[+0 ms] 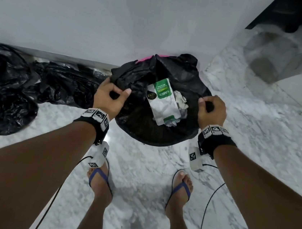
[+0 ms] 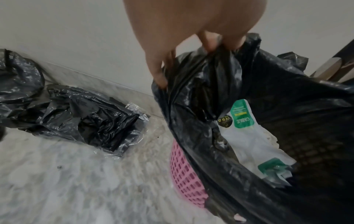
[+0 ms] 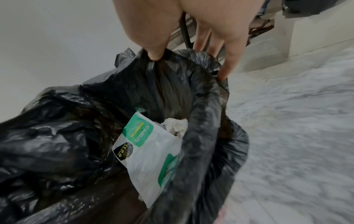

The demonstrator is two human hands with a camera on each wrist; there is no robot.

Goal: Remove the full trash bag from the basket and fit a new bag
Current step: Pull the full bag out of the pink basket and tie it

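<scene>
Both grips, left hand [image 1: 109, 95] and right hand [image 1: 212, 110], clamp the full bag [image 1: 179, 74] rim; bag not yet lifted from basket [image 2: 186, 178]; new bag unfitted.

- Left hand [image 1: 109, 95], centre-left of the head view, fingers [image 2: 208, 42] curled, gripping black plastic.
- Right hand [image 1: 212, 110], centre-right, likewise clenched; both forearms reach up from the bottom corners.
</scene>
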